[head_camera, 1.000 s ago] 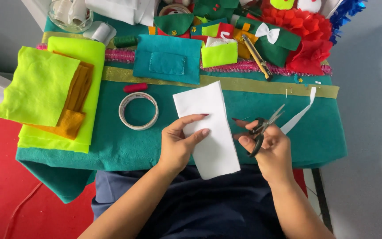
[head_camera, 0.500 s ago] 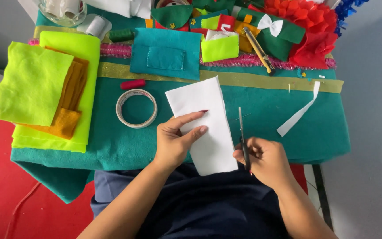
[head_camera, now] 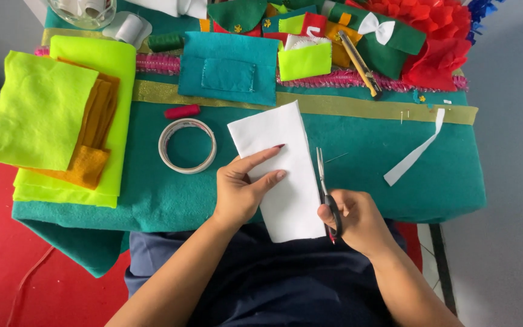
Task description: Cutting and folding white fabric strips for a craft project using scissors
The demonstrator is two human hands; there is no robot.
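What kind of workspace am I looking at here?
Most likely a home or small-workshop craft table for felt work. Green felt covers the table, stacked felt pieces lie at one side, and the right hand runs scissors along a white felt sheet that the left hand steadies.

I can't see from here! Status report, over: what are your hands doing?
Left hand pressing white felt flat. Right hand gripping scissors, blades closed along the felt's right edge. Tape roll and cut strip lie clear of it.
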